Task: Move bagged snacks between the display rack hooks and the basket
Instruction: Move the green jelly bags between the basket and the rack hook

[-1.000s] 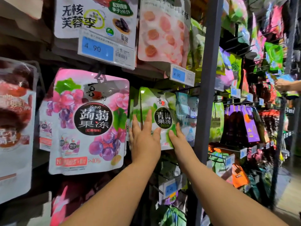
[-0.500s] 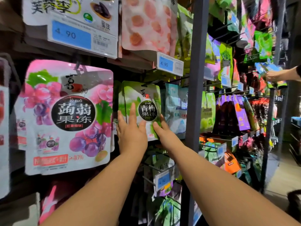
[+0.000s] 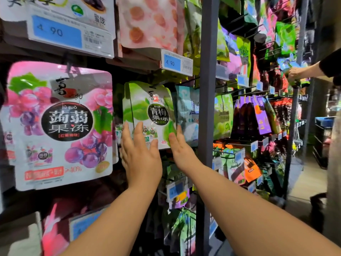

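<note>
A green plum-jelly bag (image 3: 153, 108) hangs from a rack hook (image 3: 156, 85) in the middle of the display. My left hand (image 3: 140, 154) lies flat with straight fingers against the bag's lower left part. My right hand (image 3: 180, 147) has its straight fingers at the bag's lower right edge. More green bags hang behind the front one. No basket is in view.
A big pink grape-jelly bag (image 3: 60, 124) hangs close on the left. Blue price tags (image 3: 172, 62) stick out above. A grey upright post (image 3: 207, 108) stands just right of my right hand. Another person's hand (image 3: 297, 73) reaches into the rack far right.
Both hands have slid down from the bag's middle to its lower edge, and my view has shifted slightly, so the rack sits lower in the frame.
</note>
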`<state>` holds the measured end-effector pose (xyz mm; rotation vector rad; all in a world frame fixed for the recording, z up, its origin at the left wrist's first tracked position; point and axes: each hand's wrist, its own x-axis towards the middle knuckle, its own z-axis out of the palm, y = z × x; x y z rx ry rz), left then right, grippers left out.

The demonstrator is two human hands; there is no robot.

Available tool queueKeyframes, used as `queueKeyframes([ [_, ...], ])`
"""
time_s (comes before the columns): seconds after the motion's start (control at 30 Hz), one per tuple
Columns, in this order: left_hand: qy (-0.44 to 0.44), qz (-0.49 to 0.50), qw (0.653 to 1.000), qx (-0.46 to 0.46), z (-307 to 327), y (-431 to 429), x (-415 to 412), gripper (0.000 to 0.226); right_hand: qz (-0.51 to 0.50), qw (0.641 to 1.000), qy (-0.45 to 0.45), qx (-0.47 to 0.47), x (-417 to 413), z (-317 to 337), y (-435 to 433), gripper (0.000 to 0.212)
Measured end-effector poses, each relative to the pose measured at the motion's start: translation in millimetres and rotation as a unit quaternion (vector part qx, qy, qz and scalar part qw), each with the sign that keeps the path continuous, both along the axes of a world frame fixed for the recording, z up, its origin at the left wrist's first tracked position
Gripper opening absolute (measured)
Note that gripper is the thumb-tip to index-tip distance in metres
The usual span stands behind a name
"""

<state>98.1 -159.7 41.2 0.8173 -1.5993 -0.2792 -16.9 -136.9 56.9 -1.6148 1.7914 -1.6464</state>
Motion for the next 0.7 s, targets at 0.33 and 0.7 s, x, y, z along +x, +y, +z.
queueKeyframes([
  [0.33,-0.026,-0.122,0.99,-0.073,-117,88,-22,0.035,-0.034,0.998,0.046,0.011,-38,-109,116,0.036],
  [0.7,-0.401,-0.359,0.836,0.103,-246,161,-78,0.025,-0.208,0.9,0.061,0.377,-170,-246,307,0.02],
])
